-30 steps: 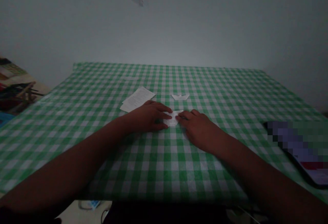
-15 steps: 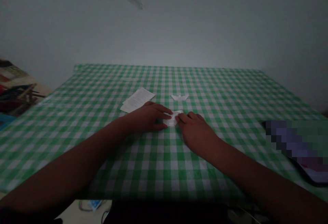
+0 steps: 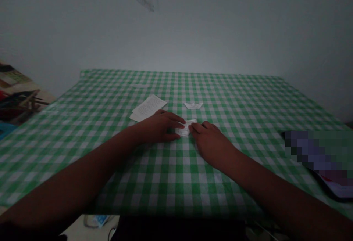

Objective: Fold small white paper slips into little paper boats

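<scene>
A broad green-and-white gingham-covered desk carried a dark smartphone, pixelated, near its right edge. Beyond the hands lay a loose stack of printed white paper and a small folded white paper boat. Both forearms reached in from the near corners, palms down. The left hand and right hand met around a small folded printed paper, on the desk between them, its long axis running sideways, slightly tilted. The fingers of each hand lay together, pressing its ends.
</scene>
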Action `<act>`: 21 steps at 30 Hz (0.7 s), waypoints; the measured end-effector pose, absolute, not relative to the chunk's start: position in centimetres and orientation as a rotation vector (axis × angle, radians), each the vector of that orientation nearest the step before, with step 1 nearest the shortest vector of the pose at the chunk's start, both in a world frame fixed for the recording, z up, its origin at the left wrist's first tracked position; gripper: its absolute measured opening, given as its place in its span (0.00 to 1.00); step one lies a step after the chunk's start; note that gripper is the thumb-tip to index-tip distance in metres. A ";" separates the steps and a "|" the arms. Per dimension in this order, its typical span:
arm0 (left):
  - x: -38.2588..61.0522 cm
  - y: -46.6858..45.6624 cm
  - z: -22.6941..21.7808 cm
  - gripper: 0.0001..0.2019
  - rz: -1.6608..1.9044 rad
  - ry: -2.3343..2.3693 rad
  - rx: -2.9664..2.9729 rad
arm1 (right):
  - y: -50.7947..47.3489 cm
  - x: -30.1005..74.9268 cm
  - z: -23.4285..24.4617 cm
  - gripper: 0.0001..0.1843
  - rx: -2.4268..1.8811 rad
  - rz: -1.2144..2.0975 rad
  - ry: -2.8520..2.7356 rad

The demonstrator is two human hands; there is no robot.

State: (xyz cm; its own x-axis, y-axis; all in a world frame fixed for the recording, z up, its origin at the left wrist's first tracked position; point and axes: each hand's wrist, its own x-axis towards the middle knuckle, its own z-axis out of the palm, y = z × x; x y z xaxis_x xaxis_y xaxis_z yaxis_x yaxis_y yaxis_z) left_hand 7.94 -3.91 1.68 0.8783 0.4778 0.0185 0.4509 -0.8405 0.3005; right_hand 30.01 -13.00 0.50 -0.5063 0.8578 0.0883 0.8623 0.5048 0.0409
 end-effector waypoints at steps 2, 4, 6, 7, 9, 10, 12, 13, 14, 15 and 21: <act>8.0 -4.0 1.7 0.18 0.136 0.702 2.762 | -13.0 30.1 0.5 0.22 -1.516 -0.121 -2.680; 8.0 -4.0 1.6 0.20 0.135 0.709 2.765 | -12.9 30.2 0.4 0.22 -1.501 -0.118 -2.687; 8.0 -4.1 1.6 0.21 0.126 0.711 2.770 | -12.8 30.3 0.3 0.22 -1.482 -0.112 -2.696; 8.0 -4.1 1.5 0.21 0.122 0.712 2.772 | -12.8 30.3 0.3 0.22 -1.471 -0.110 -2.699; 8.0 -4.1 1.5 0.21 0.118 0.712 2.781 | -12.7 30.4 0.1 0.22 -1.453 -0.109 -2.699; 8.0 -4.1 1.4 0.21 0.117 0.712 2.787 | -12.7 30.5 0.1 0.22 -1.447 -0.113 -2.696; 8.0 -4.3 1.4 0.20 0.112 0.708 2.801 | -12.6 30.6 0.0 0.23 -1.431 -0.124 -2.697; 8.0 -4.4 1.4 0.20 0.108 0.703 2.810 | -12.5 30.7 0.1 0.23 -1.419 -0.125 -2.701; 8.0 -4.5 1.5 0.19 0.103 0.696 2.823 | -12.5 30.7 0.1 0.23 -1.406 -0.120 -2.707; 8.0 -4.7 1.5 0.18 0.095 0.692 2.838 | -12.4 30.8 0.2 0.23 -1.393 -0.109 -2.714; 8.4 -6.1 2.0 0.19 0.019 0.658 2.945 | -12.2 31.2 0.9 0.24 -1.374 -0.023 -2.725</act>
